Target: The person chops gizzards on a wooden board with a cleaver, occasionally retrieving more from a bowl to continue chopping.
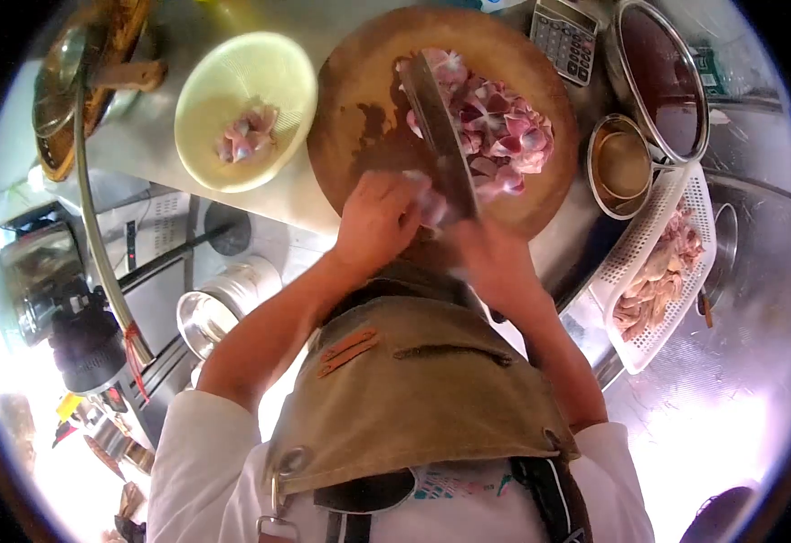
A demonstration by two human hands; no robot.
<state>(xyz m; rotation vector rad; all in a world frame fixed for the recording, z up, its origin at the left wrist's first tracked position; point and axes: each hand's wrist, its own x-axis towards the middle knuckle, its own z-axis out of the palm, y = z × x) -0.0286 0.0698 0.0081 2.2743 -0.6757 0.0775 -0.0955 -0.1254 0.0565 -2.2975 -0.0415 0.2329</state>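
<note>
Cleaver work at a round brown wooden chopping board (359,118) on the steel bench (142,149). The right hand (495,258) has its grip closed round the handle of a broad steel cleaver (436,127); the handle itself is hidden in the fist. The blade lies across the board beside a heap of pink raw meat pieces (504,136). The left hand (377,217) rests at the near edge of the heap, fingers curled down just beside the blade. Blur hides whether its grip pinches a piece or only presses it.

The meat looks soft, wet and slippery, likely to slide under the edge; it is best pinned from above with the fingertips tucked back. The cleaver appears heavy and rigid, and is held at the handle only.

A pale yellow plastic colander (205,118) holds a few pieces. A white slatted plastic basket (685,204) holds paler meat.
</note>
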